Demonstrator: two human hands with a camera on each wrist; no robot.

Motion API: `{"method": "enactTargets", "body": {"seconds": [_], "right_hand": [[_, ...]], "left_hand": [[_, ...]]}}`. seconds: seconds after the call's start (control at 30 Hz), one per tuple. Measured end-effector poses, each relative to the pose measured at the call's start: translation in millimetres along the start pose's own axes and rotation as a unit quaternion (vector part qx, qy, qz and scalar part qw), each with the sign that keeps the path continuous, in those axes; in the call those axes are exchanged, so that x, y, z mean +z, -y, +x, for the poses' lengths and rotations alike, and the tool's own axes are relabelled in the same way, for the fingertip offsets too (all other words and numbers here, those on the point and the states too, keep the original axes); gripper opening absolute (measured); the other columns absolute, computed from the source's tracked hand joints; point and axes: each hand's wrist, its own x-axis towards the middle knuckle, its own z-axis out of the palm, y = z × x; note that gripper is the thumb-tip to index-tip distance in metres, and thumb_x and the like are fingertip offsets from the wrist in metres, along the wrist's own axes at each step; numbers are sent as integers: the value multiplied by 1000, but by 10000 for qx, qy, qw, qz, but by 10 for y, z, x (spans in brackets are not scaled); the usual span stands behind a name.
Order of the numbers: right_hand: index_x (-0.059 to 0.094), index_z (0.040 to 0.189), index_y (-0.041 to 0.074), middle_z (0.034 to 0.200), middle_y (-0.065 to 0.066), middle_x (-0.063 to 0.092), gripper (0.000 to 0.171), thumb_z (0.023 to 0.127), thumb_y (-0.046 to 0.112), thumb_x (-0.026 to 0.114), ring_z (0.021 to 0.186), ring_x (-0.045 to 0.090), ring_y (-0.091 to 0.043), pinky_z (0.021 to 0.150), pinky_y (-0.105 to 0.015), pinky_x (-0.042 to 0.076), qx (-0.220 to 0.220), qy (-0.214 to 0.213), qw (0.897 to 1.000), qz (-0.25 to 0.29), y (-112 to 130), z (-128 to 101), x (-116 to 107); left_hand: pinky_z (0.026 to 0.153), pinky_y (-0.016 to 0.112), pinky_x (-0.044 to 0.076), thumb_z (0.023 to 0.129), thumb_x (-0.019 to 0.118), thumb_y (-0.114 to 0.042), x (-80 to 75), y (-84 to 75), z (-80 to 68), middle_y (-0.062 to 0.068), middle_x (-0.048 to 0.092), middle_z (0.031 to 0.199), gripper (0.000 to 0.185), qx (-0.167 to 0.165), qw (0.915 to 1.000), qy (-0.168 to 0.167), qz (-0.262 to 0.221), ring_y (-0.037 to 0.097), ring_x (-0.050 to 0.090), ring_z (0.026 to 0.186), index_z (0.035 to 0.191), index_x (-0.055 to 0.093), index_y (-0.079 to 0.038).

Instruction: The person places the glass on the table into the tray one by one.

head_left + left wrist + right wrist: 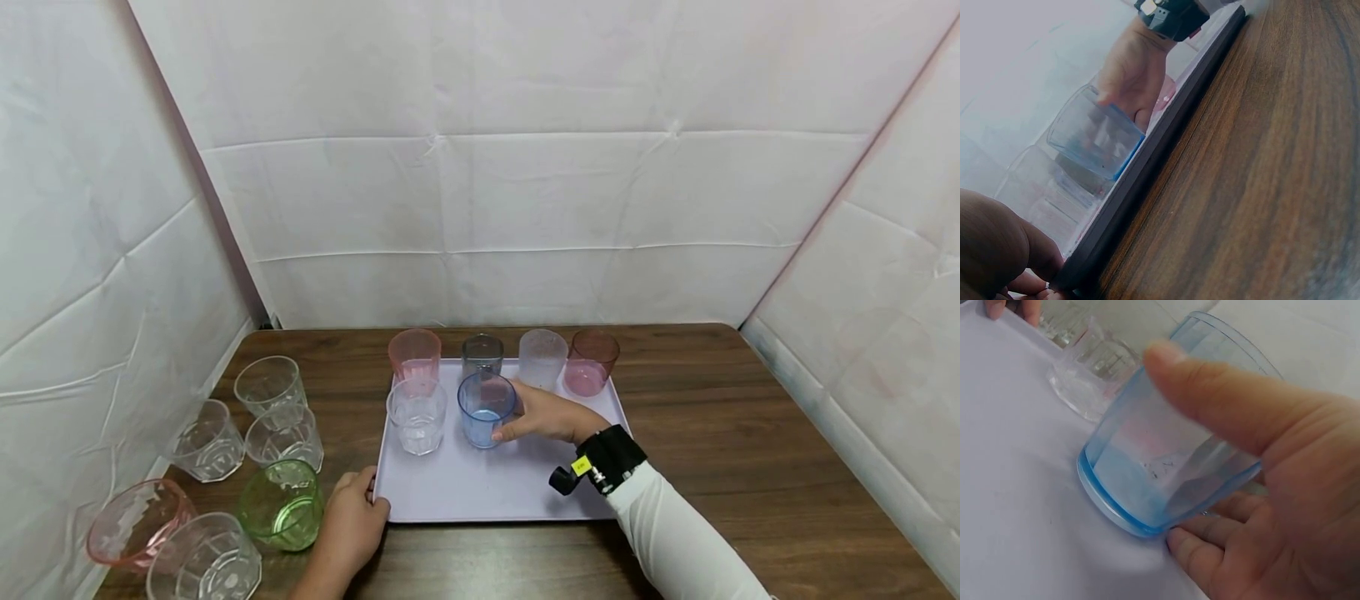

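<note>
A light blue cup (486,410) (1094,140) (1147,469) stands upright on a lavender tray (480,492) (1147,169) (1010,487). My right hand (528,414) (1132,69) (1272,487) grips the cup from its right side, thumb across the near wall and fingers round the base. My left hand (351,521) (991,250) holds the tray's front left corner, thumb on the rim. A clear glass (417,415) (1085,381) stands just left of the blue cup. Behind them runs a row of a pink glass (415,357), a grey glass (482,355), a frosted glass (542,358) and a dark red glass (591,361).
Left of the tray on the wooden table (750,433) stand several loose glasses: clear ones (270,385), a green one (283,504) and a pink one (138,533). White padded walls close in the table on three sides.
</note>
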Motion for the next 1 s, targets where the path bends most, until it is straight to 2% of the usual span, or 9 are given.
{"method": "enactTargets", "body": {"seconds": [0.17, 0.37, 0.47, 0.63, 0.83, 1.0], "right_hand": [[37, 154, 8, 152, -12, 49, 84, 86, 25, 82, 144, 42, -28, 117, -45, 34, 237, 73, 9993, -290, 15, -118, -36], [49, 148, 3, 146, -15, 55, 70, 92, 38, 74, 135, 53, -30, 110, -47, 42, 492, -26, 9895, -1358, 91, -338, -141], [55, 144, 4, 139, -12, 62, 62, 95, 38, 71, 130, 57, -29, 107, -48, 46, 522, 39, 9852, -1634, 112, -471, -192], [58, 140, 6, 132, -9, 66, 53, 97, 35, 69, 124, 61, -27, 103, -47, 49, 471, 74, 9867, -1556, 191, -742, -263], [62, 135, 8, 127, -4, 68, 46, 98, 35, 66, 121, 62, -23, 95, -30, 51, 285, -18, 9872, -1566, 280, -1067, -371], [62, 133, 6, 127, -13, 67, 40, 100, 29, 65, 118, 63, -19, 93, -26, 52, 210, -323, 9944, -983, 275, -1325, -467]], "left_hand": [[69, 37, 49, 78, 63, 2, -3, -2, -2, 12, 60, 91, 36, -30, 10000, 33, 0, 21, 56, 80, 113, 68, 9], [69, 37, 49, 79, 63, 2, -9, -1, -1, 12, 60, 91, 36, -1, 10000, 13, 39, 21, 56, 80, 114, 67, 9], [69, 37, 49, 78, 63, 2, -3, 3, -4, 12, 60, 91, 36, 25, 10000, -6, 32, 21, 56, 79, 113, 67, 9], [69, 36, 49, 78, 63, 2, 0, 0, -3, 11, 60, 90, 36, -9, 10000, 8, -7, 21, 56, 79, 113, 67, 9], [70, 35, 49, 79, 62, 2, -6, -5, 3, 11, 60, 92, 38, -61, 9999, 87, -39, 21, 56, 80, 116, 66, 10], [70, 36, 49, 79, 62, 2, -5, -7, 3, 12, 60, 93, 39, -95, 9999, 122, -49, 21, 57, 80, 117, 66, 10]]}}
